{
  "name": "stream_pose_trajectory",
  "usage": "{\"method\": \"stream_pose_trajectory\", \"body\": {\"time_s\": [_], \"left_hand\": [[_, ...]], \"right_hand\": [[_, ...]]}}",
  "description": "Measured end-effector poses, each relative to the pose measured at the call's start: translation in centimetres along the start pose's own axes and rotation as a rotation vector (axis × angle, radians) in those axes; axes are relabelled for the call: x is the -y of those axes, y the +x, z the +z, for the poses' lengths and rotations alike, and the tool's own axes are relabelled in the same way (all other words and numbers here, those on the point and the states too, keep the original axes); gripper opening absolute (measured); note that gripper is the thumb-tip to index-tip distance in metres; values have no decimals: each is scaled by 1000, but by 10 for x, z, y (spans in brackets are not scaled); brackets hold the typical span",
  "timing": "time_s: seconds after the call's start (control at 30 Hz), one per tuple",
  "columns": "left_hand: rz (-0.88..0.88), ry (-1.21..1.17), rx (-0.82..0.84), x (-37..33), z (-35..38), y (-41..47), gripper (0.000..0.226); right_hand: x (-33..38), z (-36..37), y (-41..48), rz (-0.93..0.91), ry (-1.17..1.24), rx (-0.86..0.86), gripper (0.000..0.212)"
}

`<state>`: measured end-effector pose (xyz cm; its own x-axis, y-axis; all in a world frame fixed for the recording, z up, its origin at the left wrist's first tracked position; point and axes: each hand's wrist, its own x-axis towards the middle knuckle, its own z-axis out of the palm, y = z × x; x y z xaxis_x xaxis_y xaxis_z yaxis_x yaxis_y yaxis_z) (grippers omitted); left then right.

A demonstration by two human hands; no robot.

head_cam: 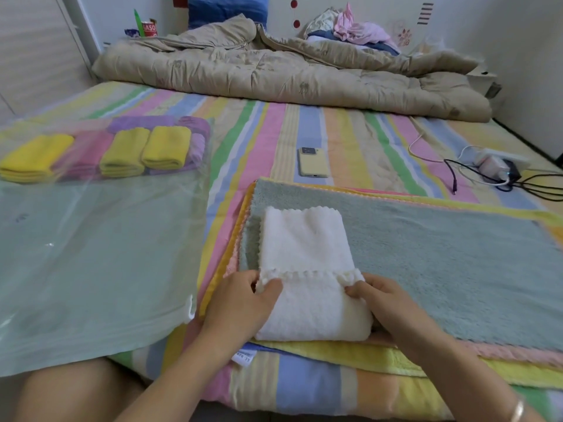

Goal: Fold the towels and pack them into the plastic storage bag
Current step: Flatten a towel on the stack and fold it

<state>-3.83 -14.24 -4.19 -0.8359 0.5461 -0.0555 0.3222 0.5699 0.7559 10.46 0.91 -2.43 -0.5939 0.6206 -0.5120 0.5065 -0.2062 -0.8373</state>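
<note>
Partly, towel (304, 248) — folded corners beneath fingers (269, 286)

Hands: two, left hand (243, 300) and right hand (393, 303).
White towel (304, 254): one.
Flat towels beneath it: three layers showing, grey-green towel (426, 254), pink towel (518, 351), yellow towel (335, 353).
Plastic storage bag (91, 269): one.
Folded yellow towels (123, 153) in bag: three.
Folded pink towels (88, 156) in bag: number unclear.
Folded purple towels (140, 123) in bag: number unclear.
Phone (313, 162): one.
Quilt (289, 74): one.
Bracelet (516, 411): one.
</note>
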Motion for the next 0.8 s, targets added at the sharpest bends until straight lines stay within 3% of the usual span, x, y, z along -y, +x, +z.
{"method": "stream_pose_trajectory", "body": {"time_s": [0.07, 0.1, 0.17, 0.23, 0.3, 0.4, 0.47, 0.53, 0.6, 0.63, 0.7, 0.73, 0.8], "left_hand": [[96, 159, -102, -4, -1, -6, 22], [233, 258, -212, -5, -2, -9, 21], [638, 350, -305, -7, -3, -10, 41], [1064, 443, -222, -6, -3, -8, 46], [1228, 551, -43, 0, -2, -3, 54], [1153, 694, 159, 16, -1, 8, 76], [1093, 667, 232, 20, -3, 13, 82], [1002, 552, 276, 17, -6, 15, 82], [878, 444, 287, 10, -8, 19, 77], [828, 423, 293, 5, -9, 22, 74], [735, 391, 351, -8, -15, 35, 69], [678, 354, 407, -15, -18, 44, 65], [510, 196, 488, -27, -20, 66, 59]], "right_hand": [[0, -1, 1, 21, 12, 10, 17], [0, -1, 3, 33, 15, 14, 16], [2, -1, 6, 61, 15, 21, 17], [2, -1, 8, 76, 18, 32, 17], [5, -2, 7, 78, 36, 65, 17], [7, -4, 4, 81, 83, 108, 15], [1, -7, 6, -54, 72, 15, 16], [-6, -16, 5, -527, -213, -205, 33], [-7, -25, 3, -997, -574, -150, 59], [-9, -28, 5, -1111, -760, -61, 69], [-12, -31, 16, -1153, -995, 25, 74], [-10, -32, 23, -1110, -1002, 14, 71], [-1, -31, 34, -956, -776, -27, 59]]}}
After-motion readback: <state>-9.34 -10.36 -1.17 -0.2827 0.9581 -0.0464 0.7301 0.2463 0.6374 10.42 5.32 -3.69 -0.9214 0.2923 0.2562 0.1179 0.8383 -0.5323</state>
